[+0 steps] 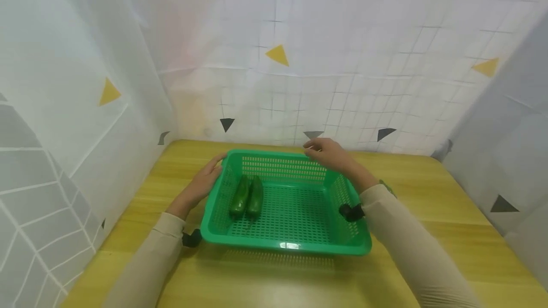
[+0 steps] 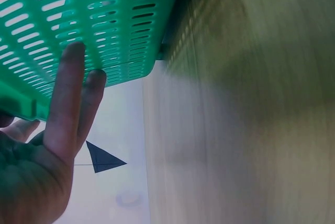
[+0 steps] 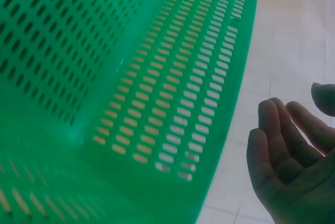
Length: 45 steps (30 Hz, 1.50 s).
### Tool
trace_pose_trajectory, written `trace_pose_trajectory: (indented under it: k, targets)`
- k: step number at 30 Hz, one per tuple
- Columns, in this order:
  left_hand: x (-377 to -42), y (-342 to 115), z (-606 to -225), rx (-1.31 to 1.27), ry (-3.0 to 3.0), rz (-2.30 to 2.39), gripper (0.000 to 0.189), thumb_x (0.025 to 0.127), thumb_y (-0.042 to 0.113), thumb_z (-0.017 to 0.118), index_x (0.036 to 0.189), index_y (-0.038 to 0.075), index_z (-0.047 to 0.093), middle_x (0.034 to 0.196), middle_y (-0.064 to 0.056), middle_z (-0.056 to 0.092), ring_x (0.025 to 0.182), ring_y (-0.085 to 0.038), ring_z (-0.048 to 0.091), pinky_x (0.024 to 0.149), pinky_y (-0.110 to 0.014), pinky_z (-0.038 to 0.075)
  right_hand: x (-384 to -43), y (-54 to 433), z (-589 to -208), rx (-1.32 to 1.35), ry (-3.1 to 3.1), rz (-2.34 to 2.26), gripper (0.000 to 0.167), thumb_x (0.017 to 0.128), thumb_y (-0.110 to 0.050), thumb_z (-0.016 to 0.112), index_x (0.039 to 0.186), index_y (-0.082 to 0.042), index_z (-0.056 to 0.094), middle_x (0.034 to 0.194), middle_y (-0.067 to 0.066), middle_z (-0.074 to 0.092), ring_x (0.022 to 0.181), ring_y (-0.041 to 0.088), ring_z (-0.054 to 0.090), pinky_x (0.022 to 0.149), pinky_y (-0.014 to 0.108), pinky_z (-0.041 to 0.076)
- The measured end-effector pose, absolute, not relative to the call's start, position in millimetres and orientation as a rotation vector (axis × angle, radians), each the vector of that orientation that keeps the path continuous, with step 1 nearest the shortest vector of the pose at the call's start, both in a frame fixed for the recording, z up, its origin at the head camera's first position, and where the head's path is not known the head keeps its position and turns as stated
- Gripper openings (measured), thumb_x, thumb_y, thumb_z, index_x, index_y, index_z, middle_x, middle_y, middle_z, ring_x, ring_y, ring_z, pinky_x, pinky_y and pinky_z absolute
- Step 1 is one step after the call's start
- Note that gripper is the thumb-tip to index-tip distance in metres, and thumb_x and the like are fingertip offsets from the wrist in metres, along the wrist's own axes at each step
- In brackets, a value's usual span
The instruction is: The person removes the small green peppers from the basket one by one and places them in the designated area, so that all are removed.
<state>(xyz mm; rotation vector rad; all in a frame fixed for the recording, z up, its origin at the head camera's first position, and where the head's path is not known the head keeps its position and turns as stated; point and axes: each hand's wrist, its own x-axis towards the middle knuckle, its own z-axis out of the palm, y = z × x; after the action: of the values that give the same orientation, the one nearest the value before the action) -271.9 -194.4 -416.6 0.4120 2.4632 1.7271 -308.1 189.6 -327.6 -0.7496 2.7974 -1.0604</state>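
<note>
Two dark green peppers (image 1: pixel 247 198) lie side by side at the left end of a green plastic basket (image 1: pixel 286 246). Beside the basket's left wall is my left hand (image 1: pixel 200 185), its fingertips at the far left corner of the rim. The left wrist view shows two fingers of that hand (image 2: pixel 68 109) stretched out against the slotted outer wall; its thumb is partly cut off. Over the far right part of the rim, my right hand (image 1: pixel 329 153) hovers with nothing in it. Its fingers (image 3: pixel 282 145) are loosely bent and apart from the basket in the right wrist view.
The basket stands on a yellow wood-grain table (image 1: pixel 428 213). A white patterned curtain (image 1: pixel 342 61) hangs right behind the table's far edge and along both sides. Black straps with small devices (image 1: pixel 352 212) sit at both wrists.
</note>
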Motion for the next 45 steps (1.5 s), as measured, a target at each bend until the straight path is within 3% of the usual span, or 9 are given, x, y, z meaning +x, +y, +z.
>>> trace_pose_trajectory:
  k: [10,18,27,40,45]
  targets:
    - [-269,-191,-414,0.416,2.454,1.739,0.049,0.113,0.033,0.029,0.161,0.023,0.028,0.126,-0.017,0.058,0.108,-0.031,0.057,0.095,-0.05,0.046,-308,167,-335,-0.816,2.773,-0.992,0.038,0.105,-0.02,0.054,0.133,0.004,0.061,0.116,0.02,0.07,0.1,0.035,0.069,0.092,0.054,0.051]
    - [-269,-189,-412,0.409,2.479,1.695,0.05,0.113,0.034,0.029,0.162,0.023,0.025,0.141,-0.016,0.049,0.122,-0.034,0.049,0.102,-0.056,0.04,-309,149,-350,-0.837,2.742,-0.981,0.035,0.104,-0.019,0.057,0.129,0.005,0.063,0.112,0.018,0.071,0.095,0.03,0.071,0.085,0.047,0.055]
    - [-270,-188,-412,0.423,2.489,1.689,0.05,0.113,0.034,0.029,0.161,0.023,0.026,0.128,-0.019,0.056,0.106,-0.032,0.058,0.091,-0.049,0.048,-308,128,-363,-0.804,2.6,-0.962,0.041,0.105,-0.021,0.054,0.135,0.007,0.058,0.128,0.021,0.064,0.103,0.03,0.069,0.09,0.045,0.055]
    - [-267,-187,-409,0.389,2.468,1.692,0.051,0.113,0.027,0.026,0.163,0.016,0.021,0.143,-0.022,0.046,0.12,-0.038,0.049,0.101,-0.058,0.04,-307,109,-379,-0.742,2.56,-0.909,0.04,0.105,-0.024,0.056,0.135,0.003,0.06,0.129,0.018,0.063,0.094,0.022,0.069,0.086,0.041,0.056]
    - [-265,-188,-408,0.392,2.468,1.697,0.051,0.113,0.028,0.027,0.163,0.018,0.022,0.147,-0.021,0.043,0.122,-0.038,0.047,0.102,-0.059,0.039,-307,103,-382,-0.744,2.52,-0.957,0.039,0.104,-0.021,0.057,0.133,0.005,0.06,0.129,0.02,0.063,0.097,0.027,0.07,0.084,0.041,0.057]
